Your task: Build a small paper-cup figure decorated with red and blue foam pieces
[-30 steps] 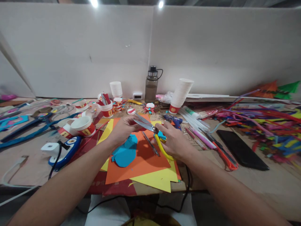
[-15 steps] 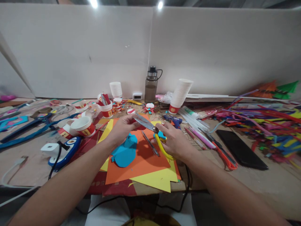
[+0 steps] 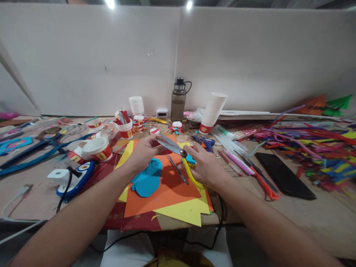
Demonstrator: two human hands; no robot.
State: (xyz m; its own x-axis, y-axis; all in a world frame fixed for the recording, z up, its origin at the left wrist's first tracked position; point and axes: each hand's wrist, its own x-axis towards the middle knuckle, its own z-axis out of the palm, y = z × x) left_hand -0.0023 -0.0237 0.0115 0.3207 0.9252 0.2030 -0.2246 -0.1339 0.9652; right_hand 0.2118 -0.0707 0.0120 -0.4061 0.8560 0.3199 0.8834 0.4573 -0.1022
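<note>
Both hands work just above the orange paper sheet [image 3: 172, 187]. The left hand [image 3: 144, 151] pinches a small red paper scrap [image 3: 164, 150], and the right hand [image 3: 207, 168] grips yellow-handled steel scissors [image 3: 178, 150], whose blades are parted at the scrap. A blue cut-out paper shape [image 3: 147, 180] already lies on the sheet, so this cut looks only begun.

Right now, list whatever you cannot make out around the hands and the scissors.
Head view:
- Red scrap: mostly covered by the left hand and the blades; shape unclear.
- Scissors: handle loops largely hidden inside the right hand.
- Pipe cleaners: blurred towards the right edge, uncountable.
- Paper cup: print too small to read.
</note>
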